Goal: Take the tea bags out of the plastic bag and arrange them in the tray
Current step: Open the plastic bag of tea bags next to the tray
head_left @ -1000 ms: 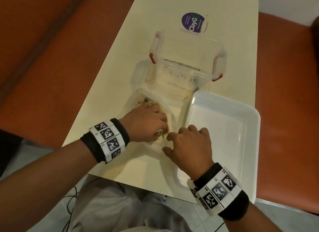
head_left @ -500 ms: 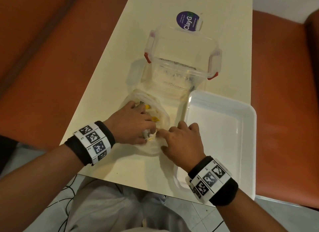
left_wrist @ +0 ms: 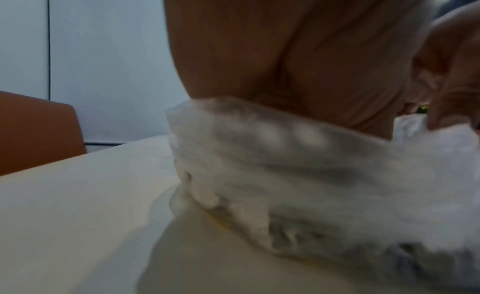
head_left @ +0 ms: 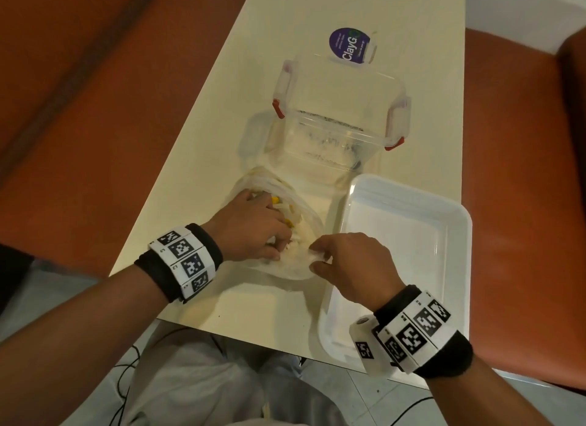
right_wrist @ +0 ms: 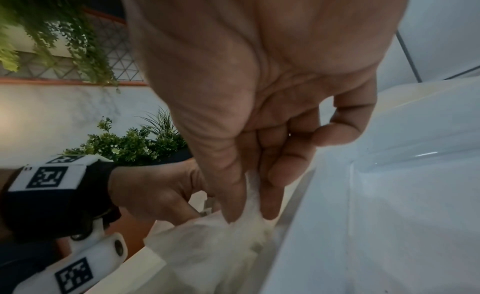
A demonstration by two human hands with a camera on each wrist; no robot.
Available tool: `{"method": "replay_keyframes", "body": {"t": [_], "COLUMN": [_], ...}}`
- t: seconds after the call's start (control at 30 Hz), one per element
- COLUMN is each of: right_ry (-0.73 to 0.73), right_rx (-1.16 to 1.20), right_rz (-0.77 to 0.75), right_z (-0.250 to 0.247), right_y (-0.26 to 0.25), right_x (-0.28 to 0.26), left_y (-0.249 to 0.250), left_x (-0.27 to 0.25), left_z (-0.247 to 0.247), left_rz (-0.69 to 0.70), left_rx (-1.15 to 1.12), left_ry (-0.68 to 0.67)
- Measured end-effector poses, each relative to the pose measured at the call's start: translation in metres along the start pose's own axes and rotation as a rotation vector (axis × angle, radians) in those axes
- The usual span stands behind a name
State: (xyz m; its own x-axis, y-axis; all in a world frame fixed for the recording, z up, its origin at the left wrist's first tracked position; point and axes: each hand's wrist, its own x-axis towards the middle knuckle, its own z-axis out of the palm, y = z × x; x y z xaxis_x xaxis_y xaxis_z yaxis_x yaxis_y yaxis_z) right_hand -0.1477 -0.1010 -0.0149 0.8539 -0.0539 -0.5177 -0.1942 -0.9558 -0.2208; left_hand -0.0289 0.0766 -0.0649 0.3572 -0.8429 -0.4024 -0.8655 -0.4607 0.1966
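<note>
A clear plastic bag (head_left: 298,260) lies on the cream table, with tea bags with yellow tags (head_left: 287,214) showing through it. My left hand (head_left: 253,232) sits on the bag with fingers curled, gripping the plastic near its mouth. My right hand (head_left: 345,260) pinches the bag's near edge between thumb and fingers, as the right wrist view shows (right_wrist: 249,195). The white tray (head_left: 412,203) stands just right of the bag and holds nothing. In the left wrist view the bag (left_wrist: 311,175) bunches under my palm.
A clear lidded container (head_left: 342,108) with red clips stands behind the bag, a purple round sticker (head_left: 348,46) beyond it. Orange seats flank the narrow table. The tray overhangs the table's near edge (head_left: 241,327).
Both hands have pulled the bag's mouth apart and slightly toward me. The right hand lifted and now pinches the plastic edge; more yellow tags show.
</note>
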Motion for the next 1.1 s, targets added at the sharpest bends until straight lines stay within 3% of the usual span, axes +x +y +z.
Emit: {"method": "replay_keyframes", "body": {"t": [0.2, 0.5, 0.7, 0.87, 1.1], "right_ry": [-0.05, -0.108, -0.095, -0.05, -0.024], "right_rx": [0.02, 0.072, 0.104, 0.117, 0.083], "right_rz": [0.01, 0.022, -0.038, -0.075, -0.176], "right_z": [-0.003, 0.003, 0.002, 0.002, -0.003], "right_y": [0.002, 0.004, 0.006, 0.005, -0.001], "right_x": [-0.006, 0.002, 0.005, 0.008, 0.02], "left_y": [0.001, 0.019, 0.017, 0.0, -0.012], "left_x": [-0.006, -0.004, -0.002, -0.007, -0.026], "left_z": [0.0, 0.003, 0.013, 0.005, -0.015], "left_rz": [0.021, 0.164, 0.214, 0.144, -0.064], "left_rx": [-0.09, 0.216, 0.174, -0.098, -0.612], "left_ry": [0.029, 0.045, 0.232, 0.292, 0.37]}}
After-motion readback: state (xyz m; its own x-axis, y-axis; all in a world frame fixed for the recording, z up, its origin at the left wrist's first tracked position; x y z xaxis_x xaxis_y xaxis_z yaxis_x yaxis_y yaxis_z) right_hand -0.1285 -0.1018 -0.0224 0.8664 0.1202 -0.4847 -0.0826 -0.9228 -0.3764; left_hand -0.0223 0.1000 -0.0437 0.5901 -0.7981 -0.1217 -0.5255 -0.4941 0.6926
